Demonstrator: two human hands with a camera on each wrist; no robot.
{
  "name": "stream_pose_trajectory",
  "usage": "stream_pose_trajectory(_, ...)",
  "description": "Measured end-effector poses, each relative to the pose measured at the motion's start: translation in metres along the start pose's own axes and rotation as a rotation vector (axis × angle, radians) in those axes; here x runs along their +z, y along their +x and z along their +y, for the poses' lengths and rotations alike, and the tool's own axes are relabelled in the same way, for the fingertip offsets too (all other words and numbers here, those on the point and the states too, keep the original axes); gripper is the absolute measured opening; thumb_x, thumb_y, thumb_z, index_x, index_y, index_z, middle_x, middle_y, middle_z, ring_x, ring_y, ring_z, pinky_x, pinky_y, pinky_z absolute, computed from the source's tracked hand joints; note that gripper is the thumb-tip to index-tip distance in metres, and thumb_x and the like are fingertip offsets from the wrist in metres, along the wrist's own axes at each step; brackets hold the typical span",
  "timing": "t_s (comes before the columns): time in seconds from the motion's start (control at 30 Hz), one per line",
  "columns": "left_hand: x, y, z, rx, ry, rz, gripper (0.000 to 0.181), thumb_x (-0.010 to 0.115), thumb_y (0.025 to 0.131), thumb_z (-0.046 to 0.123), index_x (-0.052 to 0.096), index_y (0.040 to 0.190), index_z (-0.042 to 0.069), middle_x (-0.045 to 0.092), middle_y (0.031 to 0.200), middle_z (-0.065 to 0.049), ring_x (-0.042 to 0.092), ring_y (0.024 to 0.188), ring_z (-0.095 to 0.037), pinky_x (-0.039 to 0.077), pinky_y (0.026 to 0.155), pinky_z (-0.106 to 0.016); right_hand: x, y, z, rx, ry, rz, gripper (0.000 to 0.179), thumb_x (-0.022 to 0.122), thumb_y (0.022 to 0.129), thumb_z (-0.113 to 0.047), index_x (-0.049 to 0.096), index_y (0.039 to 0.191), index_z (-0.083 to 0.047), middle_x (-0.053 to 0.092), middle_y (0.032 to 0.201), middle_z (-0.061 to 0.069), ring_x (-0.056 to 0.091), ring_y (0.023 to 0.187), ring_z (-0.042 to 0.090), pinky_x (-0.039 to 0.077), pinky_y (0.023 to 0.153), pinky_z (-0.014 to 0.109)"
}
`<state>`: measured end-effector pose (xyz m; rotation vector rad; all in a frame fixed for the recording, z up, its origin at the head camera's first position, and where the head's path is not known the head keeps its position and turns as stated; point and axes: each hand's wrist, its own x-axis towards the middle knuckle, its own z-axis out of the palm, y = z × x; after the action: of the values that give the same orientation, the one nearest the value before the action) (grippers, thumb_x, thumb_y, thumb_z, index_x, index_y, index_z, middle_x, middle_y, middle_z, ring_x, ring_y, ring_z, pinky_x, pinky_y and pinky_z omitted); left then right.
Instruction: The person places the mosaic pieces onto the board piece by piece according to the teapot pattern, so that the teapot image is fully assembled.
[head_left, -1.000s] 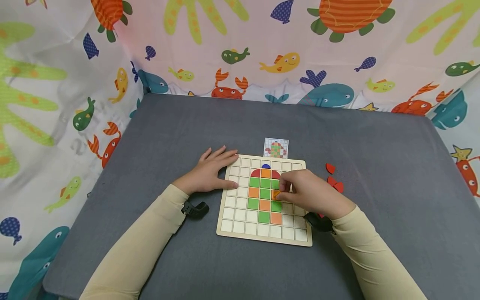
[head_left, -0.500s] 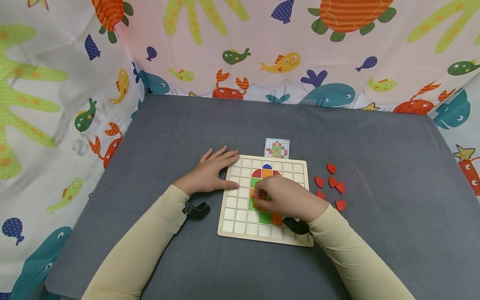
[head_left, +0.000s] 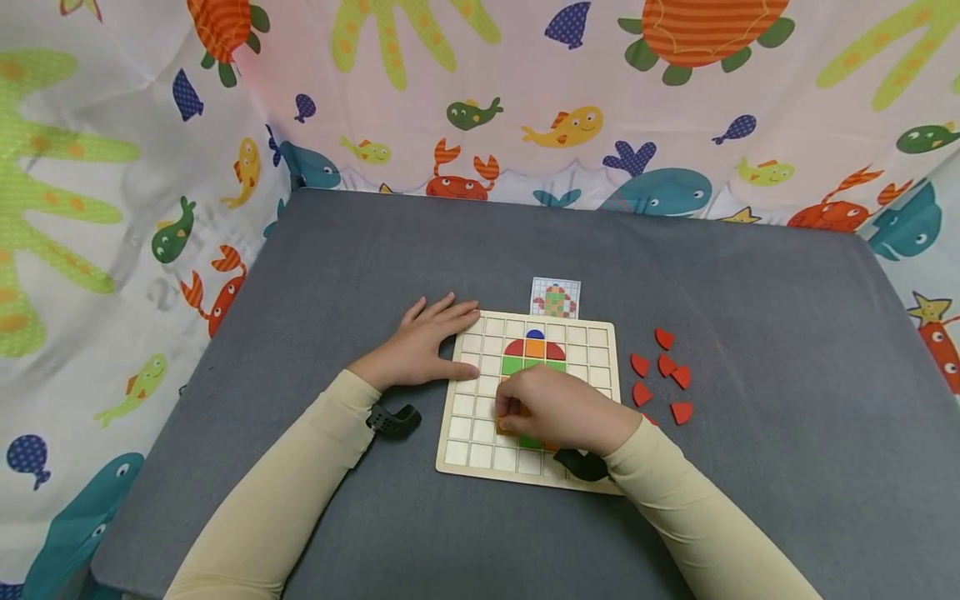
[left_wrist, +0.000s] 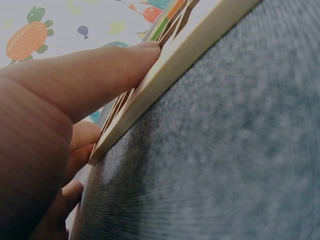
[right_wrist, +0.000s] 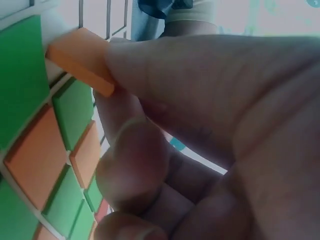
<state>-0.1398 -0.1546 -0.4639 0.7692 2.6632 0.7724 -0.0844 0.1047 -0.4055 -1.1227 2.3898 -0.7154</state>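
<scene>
In the head view, a wooden grid board [head_left: 480, 455] lies on the table with green, orange and red tiles and one blue half-round piece [head_left: 535, 334] in its cells. My left hand [head_left: 422, 346] rests on the board's left edge, fingers spread; the left wrist view shows the thumb [left_wrist: 107, 75] pressing on the rim. Over the lower middle of the board, my right hand [head_left: 562, 408] pinches an orange square tile [right_wrist: 82, 57] between thumb and finger. That tile is tilted above a bare cell beside a green tile [right_wrist: 22, 80]. The right hand hides part of the pattern.
Several red rounded-wedge pieces [head_left: 682, 412] lie loose on the grey table [head_left: 750, 333] right of the board. A small pattern card [head_left: 555, 298] sits against the board's far edge. A curtain [head_left: 405, 108] printed with sea animals hangs behind the table.
My right hand has moved left and down across the board with the orange tile, uncovering more of the red pieces and the board's right side. The left hand has stayed in place.
</scene>
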Motion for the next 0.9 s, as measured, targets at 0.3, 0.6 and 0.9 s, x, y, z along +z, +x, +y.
stream_pose_trajectory(0.3, -0.001, 0.001, 0.0, 0.001, -0.003, -0.004, 0.093, 0.075, 0.092, 0.06, 0.033, 0.167, 0.022, 0.024, 0.174, 0.006, 0.006, 0.164, -0.024, -0.009, 0.128, -0.057, 0.006, 0.0, -0.001, -0.008, -0.057, -0.004, 0.018, 0.077, 0.093, -0.007, 0.072, 0.08, -0.018, 0.063, 0.075, -0.012, 0.053, 0.064, 0.003, 0.049, 0.063, 0.023)
stream_pose_trajectory(0.6, -0.003, -0.001, 0.002, 0.003, -0.03, -0.026, 0.095, 0.077, 0.092, 0.057, 0.032, 0.167, 0.02, 0.022, 0.175, 0.004, 0.004, 0.164, -0.026, -0.011, 0.127, -0.058, 0.005, -0.003, 0.001, 0.012, -0.075, -0.018, 0.016, 0.073, 0.092, -0.003, 0.076, 0.082, -0.014, 0.065, 0.076, -0.01, 0.054, 0.065, 0.004, 0.051, 0.065, 0.024)
stream_pose_trajectory(0.9, -0.002, -0.001, 0.002, 0.0, -0.033, -0.026, 0.095, 0.077, 0.092, 0.056, 0.031, 0.167, 0.02, 0.022, 0.175, 0.004, 0.004, 0.164, -0.026, -0.01, 0.127, -0.057, -0.024, -0.026, 0.028, 0.146, -0.064, 0.069, 0.012, 0.077, 0.091, -0.006, 0.077, 0.087, -0.017, 0.067, 0.081, -0.012, 0.057, 0.071, 0.006, 0.051, 0.067, 0.025)
